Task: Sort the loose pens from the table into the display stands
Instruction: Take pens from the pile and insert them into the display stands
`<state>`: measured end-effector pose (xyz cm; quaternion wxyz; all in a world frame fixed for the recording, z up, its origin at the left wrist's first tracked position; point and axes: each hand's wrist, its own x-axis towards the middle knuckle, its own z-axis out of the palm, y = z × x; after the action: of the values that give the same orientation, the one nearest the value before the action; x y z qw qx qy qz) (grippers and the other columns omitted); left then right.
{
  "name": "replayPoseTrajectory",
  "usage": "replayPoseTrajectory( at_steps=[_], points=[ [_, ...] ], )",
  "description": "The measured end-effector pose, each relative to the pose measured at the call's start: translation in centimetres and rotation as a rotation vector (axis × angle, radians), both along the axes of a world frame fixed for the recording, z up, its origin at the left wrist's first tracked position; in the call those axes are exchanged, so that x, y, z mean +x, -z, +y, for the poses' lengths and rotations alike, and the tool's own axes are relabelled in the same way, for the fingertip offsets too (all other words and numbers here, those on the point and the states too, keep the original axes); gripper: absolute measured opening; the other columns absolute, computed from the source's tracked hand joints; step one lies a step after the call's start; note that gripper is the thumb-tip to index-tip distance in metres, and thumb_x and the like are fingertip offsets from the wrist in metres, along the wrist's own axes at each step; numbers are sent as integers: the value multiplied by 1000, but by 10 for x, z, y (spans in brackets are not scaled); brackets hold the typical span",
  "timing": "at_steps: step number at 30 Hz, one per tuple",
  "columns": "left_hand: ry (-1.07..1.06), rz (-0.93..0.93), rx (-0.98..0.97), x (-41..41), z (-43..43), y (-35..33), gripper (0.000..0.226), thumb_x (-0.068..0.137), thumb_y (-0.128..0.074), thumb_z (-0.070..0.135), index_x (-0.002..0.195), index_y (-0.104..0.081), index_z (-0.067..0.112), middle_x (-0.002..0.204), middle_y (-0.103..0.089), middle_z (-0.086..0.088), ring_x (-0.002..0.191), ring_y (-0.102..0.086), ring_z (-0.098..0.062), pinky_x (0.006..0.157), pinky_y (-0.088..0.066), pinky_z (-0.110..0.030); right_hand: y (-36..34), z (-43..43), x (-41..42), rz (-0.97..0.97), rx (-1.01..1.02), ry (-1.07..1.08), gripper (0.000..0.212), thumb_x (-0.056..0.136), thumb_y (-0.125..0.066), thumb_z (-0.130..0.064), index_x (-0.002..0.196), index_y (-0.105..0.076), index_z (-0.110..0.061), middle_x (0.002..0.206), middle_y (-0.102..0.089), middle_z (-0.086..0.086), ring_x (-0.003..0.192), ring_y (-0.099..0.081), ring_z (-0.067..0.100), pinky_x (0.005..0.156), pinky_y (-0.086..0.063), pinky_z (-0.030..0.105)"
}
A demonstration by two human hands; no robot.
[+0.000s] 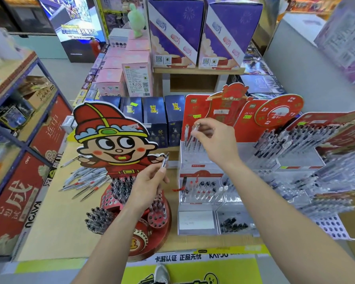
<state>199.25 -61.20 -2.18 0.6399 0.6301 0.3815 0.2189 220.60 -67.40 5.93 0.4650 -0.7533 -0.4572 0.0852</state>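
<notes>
**Shop table with pen stands, a pen in each hand**

A yellowish table (55, 222) in a shop carries several display stands, with dark blue boxes (154, 117) lined up toward its far edge. The loose pens (86, 181) lie in a fanned heap near the table's left edge, just left of a red round stand (164, 232) backed by a cartoon-figure cutout (113, 136). The left hand (150, 181) is raised over that stand, thumb and fingers pinched on a clear pen (164, 159) that points up toward the cutout's arm. The right hand (211, 140) reaches to the clear tiered stand (193, 160) at mid-table. Its fingertips are pinched on the top of a tilted pen (191, 137) in the back row, beside a few others. Toward the right edge, more clear stands (291, 160) hold rows of black-capped pens.
</notes>
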Motion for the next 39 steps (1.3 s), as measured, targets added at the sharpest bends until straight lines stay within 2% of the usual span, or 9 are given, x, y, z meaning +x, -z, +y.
replayPoseTrajectory(
  at_steps=[9, 14, 20, 23, 28, 32, 34, 37, 39],
  points=[
    [-30, 8, -71, 2, 1, -1, 13, 106, -52, 22, 113, -60, 16, 90, -75, -4, 58, -50, -18, 50, -40, -30, 18, 13, -15, 17, -103, 49, 15, 89, -76, -19, 103, -75, -14, 81, -67, -13, 77, -60, -9, 74, -45, 5],
    [-13, -4, -69, -2, 1, -2, 11, 105, -54, 20, 111, -60, 14, 91, -76, -5, 61, -51, -21, 52, -40, -30, 14, 16, -16, -46, -178, 61, 17, 91, -74, -21, 105, -75, -12, 88, -74, -3, 84, -68, 12, 81, -54, 28],
    [8, -21, -70, -3, 1, 1, 12, 105, -53, 21, 112, -60, 14, 92, -75, -7, 61, -53, -21, 56, -39, -35, 17, 17, -19, -68, -224, 81, 18, 93, -72, -23, 106, -75, -12, 95, -76, -2, 81, -64, 7, 72, -45, 17],
    [6, -34, -52, -5, 1, 0, 11, 106, -52, 22, 113, -59, 18, 92, -75, -6, 61, -53, -21, 54, -39, -34, 21, 16, -21, -58, -203, 98, 15, 92, -73, -24, 101, -75, -12, 91, -76, -1, 82, -68, 10, 78, -54, 25],
    [-8, -50, -20, -9, 1, -3, 12, 105, -52, 26, 116, -59, 24, 81, -71, -1, 56, -47, -15, 50, -39, -25, 28, 15, -25, -66, -195, 115, 16, 91, -74, -26, 98, -75, -12, 91, -76, 1, 82, -69, 11, 78, -55, 25],
    [0, -22, -31, -10, 0, -3, 13, 106, -51, 25, 112, -61, 18, 81, -71, -1, 56, -44, -16, 50, -36, -26, 33, 8, -28, -26, -227, 154, 27, 91, -74, -32, 106, -75, -11, 96, -76, 0, 88, -70, 11, 82, -54, 24],
    [12, -17, -26, -9, -5, -5, 15, 106, -51, 23, 112, -61, 14, 81, -71, -1, 57, -45, -17, 51, -37, -27, 31, -1, -36, 7, -165, 193, 25, 92, -72, -36, 103, -74, -14, 90, -74, -7, 83, -68, 2, 78, -55, 22],
    [5, -26, -19, -5, -18, -10, 16, 107, -50, 20, 113, -61, 12, 81, -72, -2, 56, -50, -13, 52, -40, -24, 28, -16, -57, 68, -147, 41, 21, 94, -67, -38, 103, -73, -20, 85, -70, -15, 80, -64, -5, 73, -53, 16],
    [-18, -49, -15, 0, -27, -12, 15, 107, -49, 18, 113, -61, 12, 82, -72, -5, 55, -52, -11, 52, -42, -22, 29, -25, -68, 127, -193, -73, 24, 93, -69, -36, 110, -72, -19, 89, -73, -11, 82, -66, -1, 76, -55, 21]
  ],
)
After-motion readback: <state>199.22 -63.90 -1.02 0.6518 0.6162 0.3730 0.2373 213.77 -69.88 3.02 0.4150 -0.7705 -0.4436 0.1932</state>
